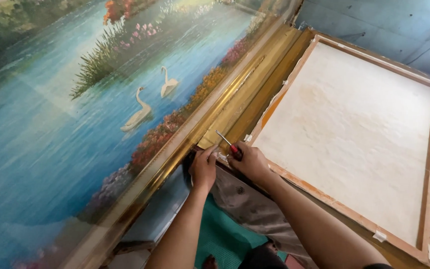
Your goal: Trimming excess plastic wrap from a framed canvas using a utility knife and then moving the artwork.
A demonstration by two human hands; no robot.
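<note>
Right hand (251, 162) grips a red-handled screwdriver (229, 145), tip at the gold frame's (235, 99) corner; left hand (204, 167) pinches the frame edge beside it; canvas back (354, 134) sits in its frame, apparently unreleased; swan painting (75, 109) alongside
</note>
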